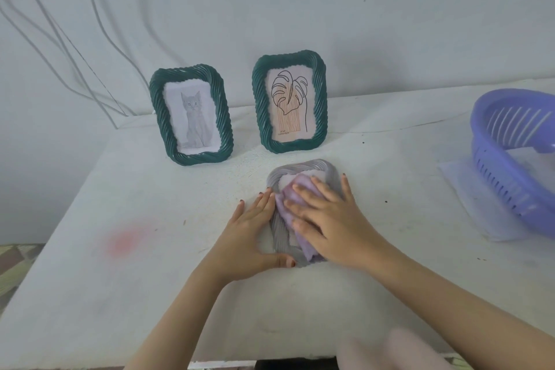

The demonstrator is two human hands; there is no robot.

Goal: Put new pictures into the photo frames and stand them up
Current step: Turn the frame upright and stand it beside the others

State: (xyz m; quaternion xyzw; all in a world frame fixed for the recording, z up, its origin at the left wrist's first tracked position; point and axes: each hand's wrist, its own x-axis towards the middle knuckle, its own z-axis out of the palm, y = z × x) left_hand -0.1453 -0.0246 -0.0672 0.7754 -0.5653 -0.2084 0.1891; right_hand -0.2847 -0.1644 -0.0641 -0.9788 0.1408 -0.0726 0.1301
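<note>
White wall fills the background, with thin cables (60, 48) drooping across its left part. Below it lies a white table (120, 294) with a faint pink stain (126, 240) towards its left side.

2 green frames with twisted rims stand upright near the wall, well apart from each other. The cat frame (158, 111), on the left, shows a grey kitten; the leaf frame (259, 105), to its right, shows a line drawing of a leaf.

In front of the leaf frame, a grey frame (300, 167) lies flat on the table under both hands. The left hand (255, 234) rests flat on the table, its straight fingers against the frame's left edge and its thumb along the near edge; it grips nothing. A lilac cloth (300, 245) lies bunched on the frame's middle. The right hand (330, 216) presses on it, palm down, with fingers stretched out and slightly spread rather than curled round it.

At the far right a purple slotted basket (510, 189) sits on a pale sheet (468, 189), partly cut off by the picture's edge.
</note>
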